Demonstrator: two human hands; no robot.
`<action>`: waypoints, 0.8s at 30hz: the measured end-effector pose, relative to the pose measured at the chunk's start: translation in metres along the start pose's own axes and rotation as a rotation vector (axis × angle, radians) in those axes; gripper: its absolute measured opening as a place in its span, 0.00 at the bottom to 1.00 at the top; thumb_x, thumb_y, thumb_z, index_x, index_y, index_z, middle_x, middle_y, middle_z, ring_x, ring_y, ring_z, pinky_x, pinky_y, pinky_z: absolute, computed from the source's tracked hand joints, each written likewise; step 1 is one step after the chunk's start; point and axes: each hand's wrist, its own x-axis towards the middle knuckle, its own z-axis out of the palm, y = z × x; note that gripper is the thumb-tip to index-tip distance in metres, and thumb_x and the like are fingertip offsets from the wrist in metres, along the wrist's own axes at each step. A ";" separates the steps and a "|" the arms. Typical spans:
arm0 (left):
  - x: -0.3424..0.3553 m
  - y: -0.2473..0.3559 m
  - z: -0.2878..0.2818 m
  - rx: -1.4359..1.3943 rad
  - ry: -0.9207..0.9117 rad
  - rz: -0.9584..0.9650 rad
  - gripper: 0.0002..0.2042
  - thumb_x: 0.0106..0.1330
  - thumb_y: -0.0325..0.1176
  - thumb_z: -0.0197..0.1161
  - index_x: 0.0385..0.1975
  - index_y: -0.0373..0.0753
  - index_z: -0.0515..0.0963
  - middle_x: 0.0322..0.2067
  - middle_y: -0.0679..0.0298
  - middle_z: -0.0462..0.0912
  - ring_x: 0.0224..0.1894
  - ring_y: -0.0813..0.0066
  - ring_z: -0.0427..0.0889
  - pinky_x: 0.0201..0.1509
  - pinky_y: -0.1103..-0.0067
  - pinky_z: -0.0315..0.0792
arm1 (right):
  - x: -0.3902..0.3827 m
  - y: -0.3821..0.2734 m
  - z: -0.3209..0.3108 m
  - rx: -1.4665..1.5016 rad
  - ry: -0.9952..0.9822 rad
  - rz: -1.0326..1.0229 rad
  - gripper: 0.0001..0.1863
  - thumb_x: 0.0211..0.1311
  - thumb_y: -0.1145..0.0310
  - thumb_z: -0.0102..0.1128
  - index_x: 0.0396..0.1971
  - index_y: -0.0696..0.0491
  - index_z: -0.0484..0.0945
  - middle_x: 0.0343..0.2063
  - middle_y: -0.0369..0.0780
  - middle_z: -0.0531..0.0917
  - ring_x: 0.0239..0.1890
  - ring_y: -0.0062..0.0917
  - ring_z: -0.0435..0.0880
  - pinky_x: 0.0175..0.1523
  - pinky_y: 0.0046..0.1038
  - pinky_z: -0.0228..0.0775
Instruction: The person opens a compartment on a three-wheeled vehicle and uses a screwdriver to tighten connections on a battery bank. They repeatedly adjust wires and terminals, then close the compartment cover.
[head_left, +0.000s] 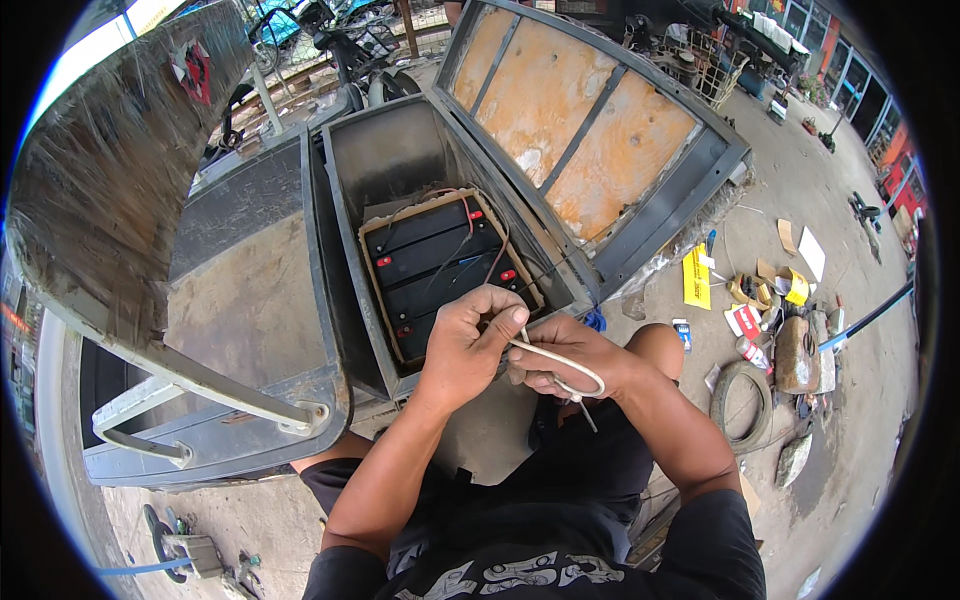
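Note:
In the head view, my left hand [465, 350] pinches a white cable [550, 355] between thumb and fingers. Just right of it, my right hand [575, 360] is closed on the same cable, which bends in a loop with a short end hanging down. Both hands are above the near edge of an open metal box [372, 148]. Inside it, several black batteries [420, 245] with red terminal covers and thin wires sit in a cardboard surround. Its hinged lid [585, 140], lined with stained board, leans open to the back right.
A metal-framed seat back [110, 165] and panel [235, 290] flank the box at left. Bikes [355, 65] stand behind. On the right floor lie a yellow card [697, 275], scattered packaging, stones [797, 355], a tyre [740, 400] and a bar [870, 315]. My knee is beside the box.

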 end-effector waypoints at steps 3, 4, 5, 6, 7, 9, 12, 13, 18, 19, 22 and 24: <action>0.000 0.005 -0.004 0.085 0.037 0.034 0.06 0.70 0.29 0.63 0.33 0.33 0.78 0.25 0.71 0.77 0.28 0.88 0.71 0.32 0.86 0.67 | 0.006 0.002 -0.001 -0.404 0.215 -0.255 0.15 0.73 0.64 0.54 0.29 0.60 0.77 0.18 0.33 0.74 0.22 0.18 0.69 0.28 0.23 0.63; 0.000 0.004 -0.005 0.110 0.055 0.049 0.06 0.70 0.29 0.63 0.33 0.33 0.78 0.25 0.71 0.77 0.28 0.88 0.71 0.32 0.86 0.67 | 0.005 0.001 0.000 -0.456 0.259 -0.287 0.15 0.73 0.65 0.53 0.30 0.61 0.77 0.18 0.35 0.74 0.22 0.19 0.69 0.29 0.25 0.64; 0.000 0.001 -0.005 0.134 0.074 0.063 0.06 0.70 0.29 0.63 0.33 0.33 0.78 0.25 0.71 0.77 0.28 0.88 0.71 0.32 0.86 0.67 | 0.005 0.001 0.002 -0.507 0.302 -0.319 0.14 0.73 0.66 0.53 0.31 0.61 0.76 0.18 0.37 0.74 0.23 0.21 0.69 0.30 0.27 0.65; 0.001 0.000 -0.006 0.159 0.093 0.077 0.06 0.70 0.28 0.63 0.33 0.33 0.78 0.25 0.71 0.77 0.28 0.88 0.71 0.32 0.86 0.67 | 0.005 0.000 0.005 -0.557 0.345 -0.352 0.13 0.73 0.66 0.53 0.31 0.62 0.76 0.19 0.39 0.75 0.23 0.22 0.69 0.32 0.28 0.66; 0.000 -0.001 -0.006 0.182 0.099 0.082 0.06 0.69 0.29 0.63 0.32 0.33 0.78 0.25 0.71 0.77 0.28 0.88 0.70 0.32 0.86 0.67 | 0.004 0.000 0.009 -0.627 0.380 -0.430 0.13 0.71 0.67 0.54 0.31 0.62 0.75 0.19 0.44 0.74 0.23 0.24 0.69 0.32 0.30 0.66; 0.000 0.004 -0.006 0.175 0.101 0.063 0.06 0.69 0.29 0.63 0.32 0.33 0.78 0.24 0.72 0.77 0.28 0.88 0.70 0.32 0.86 0.67 | 0.006 0.003 0.009 -0.624 0.390 -0.413 0.13 0.71 0.67 0.55 0.31 0.62 0.75 0.20 0.47 0.73 0.23 0.26 0.67 0.31 0.31 0.66; 0.000 0.003 -0.007 0.122 0.114 0.056 0.07 0.69 0.29 0.64 0.30 0.33 0.79 0.23 0.72 0.75 0.25 0.89 0.68 0.28 0.86 0.64 | 0.005 0.001 0.010 -0.617 0.382 -0.423 0.13 0.71 0.66 0.56 0.30 0.62 0.75 0.19 0.46 0.72 0.22 0.28 0.65 0.31 0.32 0.65; -0.001 0.000 -0.008 0.103 0.116 0.047 0.07 0.69 0.30 0.64 0.30 0.33 0.79 0.22 0.72 0.75 0.24 0.89 0.68 0.27 0.87 0.63 | 0.005 0.002 0.010 -0.619 0.378 -0.428 0.13 0.71 0.66 0.56 0.30 0.62 0.75 0.19 0.46 0.71 0.22 0.28 0.64 0.30 0.32 0.65; -0.003 -0.006 -0.006 0.067 0.152 0.015 0.08 0.69 0.30 0.64 0.30 0.32 0.80 0.22 0.70 0.76 0.23 0.88 0.68 0.27 0.86 0.63 | 0.006 0.004 0.007 -0.644 0.396 -0.437 0.15 0.71 0.65 0.55 0.27 0.61 0.74 0.17 0.45 0.68 0.21 0.28 0.62 0.29 0.32 0.62; -0.004 -0.006 -0.007 0.066 0.159 -0.011 0.07 0.68 0.29 0.64 0.31 0.31 0.80 0.23 0.68 0.79 0.27 0.86 0.72 0.31 0.84 0.67 | 0.006 0.005 0.007 -0.653 0.397 -0.438 0.15 0.71 0.65 0.55 0.27 0.61 0.73 0.17 0.45 0.67 0.21 0.28 0.61 0.29 0.32 0.62; -0.004 -0.006 -0.007 -0.007 0.163 -0.041 0.08 0.68 0.29 0.63 0.31 0.30 0.80 0.24 0.67 0.80 0.28 0.84 0.74 0.34 0.83 0.70 | 0.007 0.003 0.005 -0.670 0.388 -0.439 0.15 0.71 0.66 0.55 0.26 0.61 0.72 0.17 0.45 0.66 0.21 0.28 0.61 0.29 0.32 0.61; -0.005 -0.006 -0.006 -0.078 0.153 -0.062 0.09 0.69 0.30 0.64 0.30 0.30 0.80 0.23 0.69 0.79 0.26 0.86 0.72 0.30 0.84 0.68 | 0.006 0.003 0.004 -0.684 0.387 -0.456 0.15 0.71 0.66 0.56 0.26 0.61 0.73 0.17 0.45 0.66 0.21 0.28 0.60 0.29 0.32 0.61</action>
